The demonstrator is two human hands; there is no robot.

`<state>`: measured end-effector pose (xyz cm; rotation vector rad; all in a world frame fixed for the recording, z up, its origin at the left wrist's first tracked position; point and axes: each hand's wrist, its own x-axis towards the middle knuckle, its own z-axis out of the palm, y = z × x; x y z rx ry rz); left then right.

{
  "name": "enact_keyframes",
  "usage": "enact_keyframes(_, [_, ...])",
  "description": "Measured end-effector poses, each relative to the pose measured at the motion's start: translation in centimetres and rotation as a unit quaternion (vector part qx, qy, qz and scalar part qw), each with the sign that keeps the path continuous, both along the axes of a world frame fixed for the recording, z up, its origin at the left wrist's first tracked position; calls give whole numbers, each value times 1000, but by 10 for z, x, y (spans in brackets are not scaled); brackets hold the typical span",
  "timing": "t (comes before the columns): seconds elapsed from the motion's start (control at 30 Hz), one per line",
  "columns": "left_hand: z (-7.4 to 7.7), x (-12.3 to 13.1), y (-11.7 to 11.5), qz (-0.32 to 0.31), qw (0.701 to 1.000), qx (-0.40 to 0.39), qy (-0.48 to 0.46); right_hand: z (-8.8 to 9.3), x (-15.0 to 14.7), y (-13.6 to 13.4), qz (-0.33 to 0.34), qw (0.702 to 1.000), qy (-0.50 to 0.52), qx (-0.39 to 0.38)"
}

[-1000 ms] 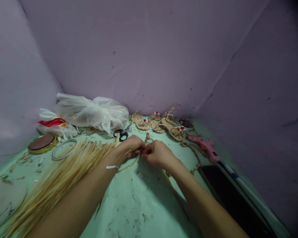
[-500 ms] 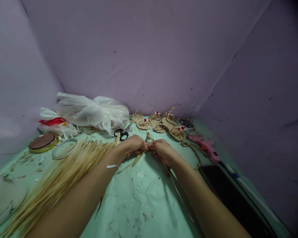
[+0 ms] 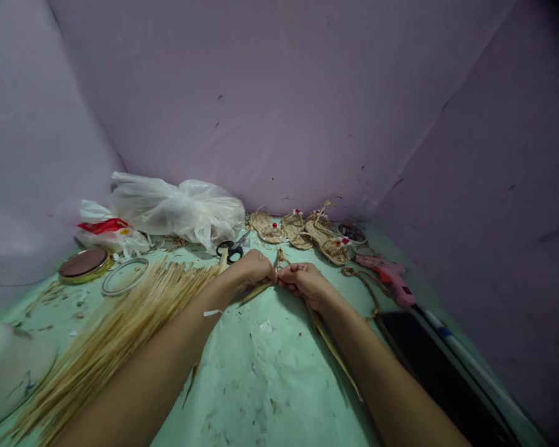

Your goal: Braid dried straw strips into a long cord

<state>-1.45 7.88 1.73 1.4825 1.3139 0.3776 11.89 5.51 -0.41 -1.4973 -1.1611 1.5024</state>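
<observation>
My left hand [image 3: 255, 269] and my right hand [image 3: 306, 283] are close together over the table, each pinched on a short plait of straw-coloured fibre [image 3: 280, 256]. The plait's small looped end pokes up between my fingertips. One loose fibre strand [image 3: 339, 357] trails under my right hand and along the forearm; a shorter strand [image 3: 256, 292] hangs below my left hand. Fingers cover the part being gripped. Left of my left forearm lies a wide bundle of dry fibre [image 3: 135, 323]. Black-handled scissors [image 3: 233, 249] rest just beyond my left hand.
Small woven slippers with red beads [image 3: 331, 245] lie at the back, beside a bowl [image 3: 353, 233]. A pink glue gun [image 3: 391, 277] and a dark phone-like slab [image 3: 433, 372] are on the right. Plastic bags [image 3: 181, 211], a tape ring [image 3: 125, 277] and a round tin [image 3: 82, 265] stand left.
The strand on the left has been drawn in and shows less below my left hand. On the right, the trailing strand looks wider and lies nearer my forearm. Both hands still pinch the plait.
</observation>
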Motion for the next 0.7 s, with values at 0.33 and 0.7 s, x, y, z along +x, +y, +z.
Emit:
enact_keyframes(0.33, [0, 4, 0, 66, 994, -89, -7, 6, -1, -1, 37, 999, -22, 0])
enact_keyframes(0.7, [-3, 6, 1, 115, 988, -98, -41, -10, 5, 2, 54, 958, -234, 158])
